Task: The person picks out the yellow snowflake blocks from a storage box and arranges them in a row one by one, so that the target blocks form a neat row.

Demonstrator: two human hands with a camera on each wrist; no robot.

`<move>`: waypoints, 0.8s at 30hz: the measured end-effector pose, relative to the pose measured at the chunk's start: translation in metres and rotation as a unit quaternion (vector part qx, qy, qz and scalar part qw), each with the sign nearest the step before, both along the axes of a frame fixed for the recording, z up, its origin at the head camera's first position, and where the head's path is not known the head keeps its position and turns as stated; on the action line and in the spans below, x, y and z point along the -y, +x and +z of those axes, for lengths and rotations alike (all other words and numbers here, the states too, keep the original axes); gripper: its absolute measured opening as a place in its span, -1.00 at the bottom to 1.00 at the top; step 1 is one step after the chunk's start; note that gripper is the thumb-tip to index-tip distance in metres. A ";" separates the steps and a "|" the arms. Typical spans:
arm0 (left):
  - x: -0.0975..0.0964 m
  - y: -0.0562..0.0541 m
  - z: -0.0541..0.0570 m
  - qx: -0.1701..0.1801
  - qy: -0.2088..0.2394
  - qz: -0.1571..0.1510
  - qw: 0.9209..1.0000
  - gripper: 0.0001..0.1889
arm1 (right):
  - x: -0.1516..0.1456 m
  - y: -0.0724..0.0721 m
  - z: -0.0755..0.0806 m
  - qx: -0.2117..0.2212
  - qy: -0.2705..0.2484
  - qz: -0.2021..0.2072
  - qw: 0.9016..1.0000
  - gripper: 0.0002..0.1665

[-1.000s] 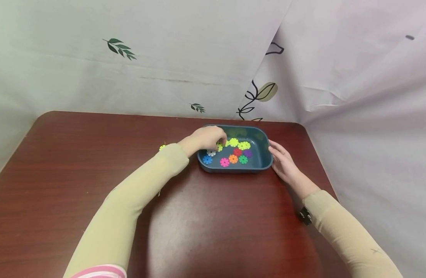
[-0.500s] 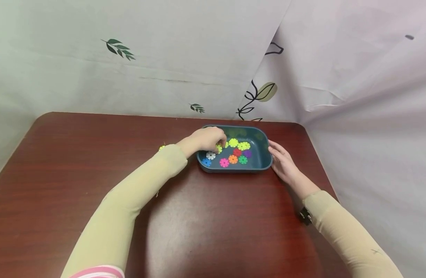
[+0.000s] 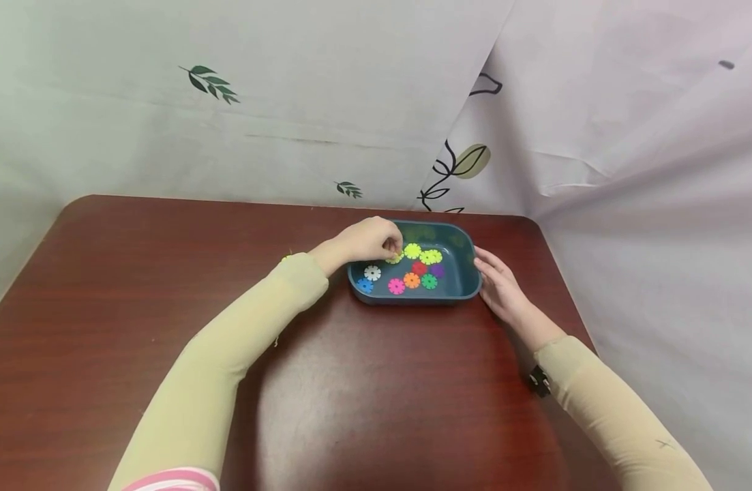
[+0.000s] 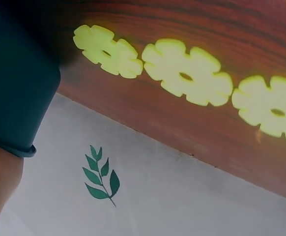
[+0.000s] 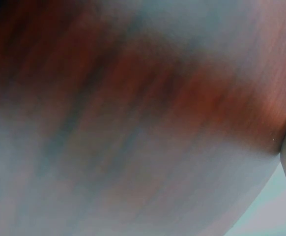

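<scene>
Tabletop of dark red wood grain [image 3: 136, 307] carries, at left, three yellow-green, flower-shaped discs [image 4: 187, 73], edge to edge beside the tray in the left wrist view; whether they interlock cannot be told. Left hand [image 3: 369, 239] reaches over the left end of a teal, rounded rectangular tray [image 3: 412, 299], thumb and fingertips brought together, apparently pinching a yellow-green notched disc [image 3: 395, 258] inside it. Nearer the front lie a white disc [image 3: 372, 273] and a blue disc [image 3: 365, 285]; rightward, a pink disc [image 3: 397, 286], orange disc [image 3: 412, 280], red disc [image 3: 419, 268], green disc [image 3: 429, 281] and purple disc [image 3: 437, 271], with more yellow-green ones behind. Right hand [image 3: 501, 290] rests against the tray's right end, fingers extended.

Judgement on method: pinch by the rim, align notches squarely before pressing, and keep the wrist above the tray wall; the right hand should brace lightly. Crowded neighbours could be knocked.

Markings: no brand, label or writing legible; the right sleeve [image 3: 621, 423] bears a small cross-like mark.
</scene>
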State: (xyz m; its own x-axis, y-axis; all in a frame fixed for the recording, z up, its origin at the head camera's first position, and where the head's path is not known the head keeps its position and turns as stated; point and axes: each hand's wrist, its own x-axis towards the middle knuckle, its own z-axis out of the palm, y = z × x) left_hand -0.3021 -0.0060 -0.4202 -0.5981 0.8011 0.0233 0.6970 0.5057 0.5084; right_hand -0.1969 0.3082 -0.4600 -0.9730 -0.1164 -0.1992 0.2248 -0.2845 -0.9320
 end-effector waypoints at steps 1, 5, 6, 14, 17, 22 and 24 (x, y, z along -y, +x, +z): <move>0.001 0.000 0.000 0.003 0.010 0.002 1.000 -0.94 | 0.000 0.000 0.000 0.000 0.001 0.000 1.000 -0.64; 0.004 0.001 0.002 0.012 0.031 0.010 0.999 -0.91 | 0.001 0.002 0.000 -0.001 0.000 -0.001 1.000 -0.62; 0.004 0.001 0.002 0.014 0.035 0.012 0.999 -0.91 | 0.001 0.002 -0.001 -0.001 0.002 -0.001 1.000 -0.63; 0.021 0.007 0.007 0.033 0.081 0.045 0.995 -0.94 | 0.003 0.001 -0.002 0.001 0.007 0.006 1.000 -0.64; 0.032 0.008 0.011 0.038 0.110 0.058 0.992 -0.94 | 0.003 0.001 -0.001 0.003 0.004 0.008 1.000 -0.63; 0.052 0.005 0.019 0.032 0.151 0.082 0.985 -0.95 | 0.002 -0.003 0.000 -0.003 0.005 0.008 1.000 -0.63; 0.061 0.003 0.022 0.037 0.164 0.093 0.981 -0.95 | 0.002 -0.004 0.001 -0.003 0.008 0.008 1.000 -0.63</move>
State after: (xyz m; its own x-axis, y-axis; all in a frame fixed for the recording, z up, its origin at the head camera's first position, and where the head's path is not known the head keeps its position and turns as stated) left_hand -0.2987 -0.0665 -0.3981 -0.7433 0.6342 0.2129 0.5633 0.4216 0.7106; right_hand -0.2007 0.3061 -0.4591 -0.9722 -0.1280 -0.1960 0.2241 -0.2669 -0.9373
